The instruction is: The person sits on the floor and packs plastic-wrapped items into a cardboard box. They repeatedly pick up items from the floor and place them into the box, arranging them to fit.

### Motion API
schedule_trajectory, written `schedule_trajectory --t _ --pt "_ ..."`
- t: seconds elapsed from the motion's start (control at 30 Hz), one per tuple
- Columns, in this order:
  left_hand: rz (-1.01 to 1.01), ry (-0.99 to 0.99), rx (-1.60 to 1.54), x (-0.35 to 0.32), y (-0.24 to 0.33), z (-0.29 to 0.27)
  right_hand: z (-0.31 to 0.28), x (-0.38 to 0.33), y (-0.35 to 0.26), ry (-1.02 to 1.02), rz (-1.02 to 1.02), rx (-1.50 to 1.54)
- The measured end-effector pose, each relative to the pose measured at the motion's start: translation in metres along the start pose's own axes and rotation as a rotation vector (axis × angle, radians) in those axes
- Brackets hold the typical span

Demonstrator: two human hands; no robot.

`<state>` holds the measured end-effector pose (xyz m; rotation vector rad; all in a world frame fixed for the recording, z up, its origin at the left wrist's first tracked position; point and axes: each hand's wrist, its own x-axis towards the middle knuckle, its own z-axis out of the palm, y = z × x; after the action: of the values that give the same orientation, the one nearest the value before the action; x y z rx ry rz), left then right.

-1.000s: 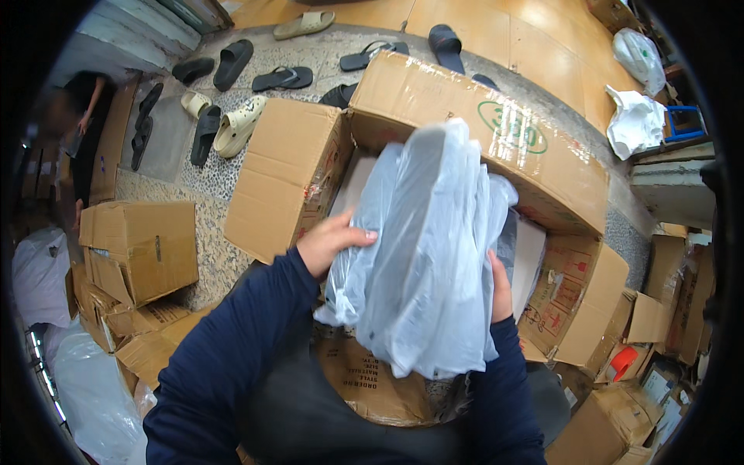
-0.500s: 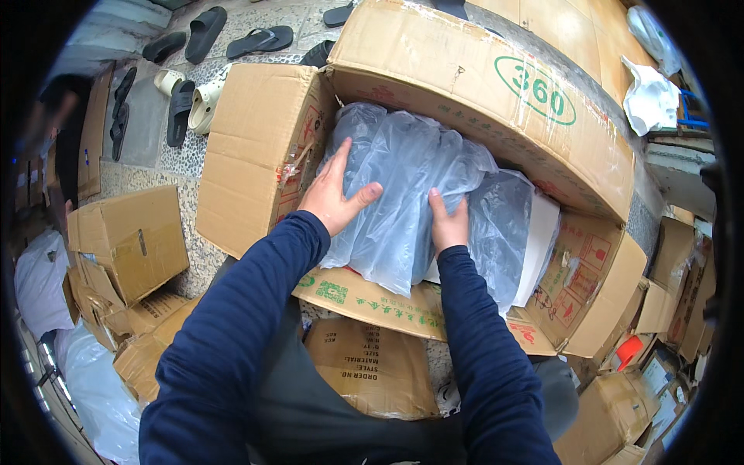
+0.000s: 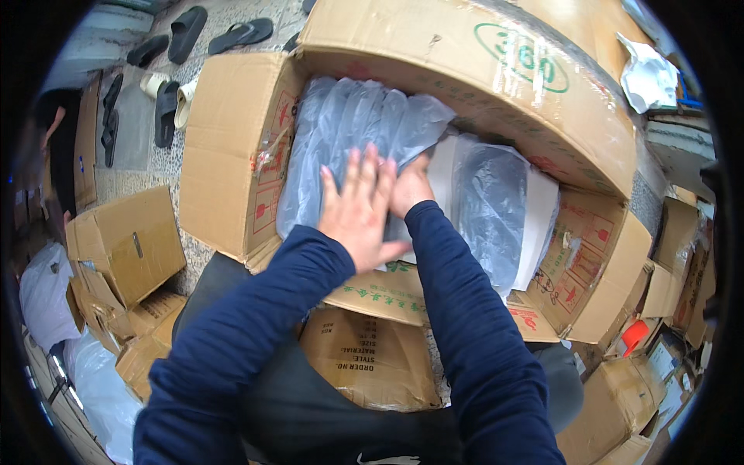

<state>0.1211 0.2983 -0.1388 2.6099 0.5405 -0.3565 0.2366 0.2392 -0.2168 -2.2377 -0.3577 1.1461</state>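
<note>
A large open cardboard box (image 3: 232,155) lies in front of me, holding stacked clear plastic bags of grey garments (image 3: 349,132). My left hand (image 3: 358,211) lies flat with fingers spread on the left stack of bags. My right hand (image 3: 411,186) presses down right beside it, its fingers tucked into the gap between the left stack and another bagged pile (image 3: 492,201) on the right. Both forearms wear dark blue sleeves.
A smaller printed carton (image 3: 372,356) sits against my lap. Open empty cartons (image 3: 124,240) stand at the left, more cartons (image 3: 666,294) at the right. Several slippers (image 3: 186,31) lie on the speckled floor beyond. White bags (image 3: 46,287) lie at the far left.
One second ago I held the bundle of bags up above the box. It now lies in the box, and both hands have come together pressing on its near side.
</note>
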Motion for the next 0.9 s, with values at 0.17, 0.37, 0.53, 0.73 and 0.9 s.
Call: schedule_trajectory --t 0.17,0.37,0.53,0.73,0.9 --pt "-0.013 -0.119 0.198 0.003 -0.015 0.014 -0.024 -0.025 0.041 0.171 -0.465 -0.205" --pt "-0.247 -0.169 0.174 0.025 0.021 0.022 -0.126 -0.026 0.141 0.590 0.202 -0.195" --pt "-0.309 -0.070 0.185 0.025 0.009 0.049 -0.114 -0.023 0.098 0.198 0.283 -0.230" --pt "-0.276 -0.077 0.142 0.032 0.019 0.042 -0.067 0.013 0.101 0.037 0.248 0.176" --pt "-0.231 -0.032 0.162 0.024 0.006 0.046 -0.051 0.000 0.095 0.016 0.156 0.704"
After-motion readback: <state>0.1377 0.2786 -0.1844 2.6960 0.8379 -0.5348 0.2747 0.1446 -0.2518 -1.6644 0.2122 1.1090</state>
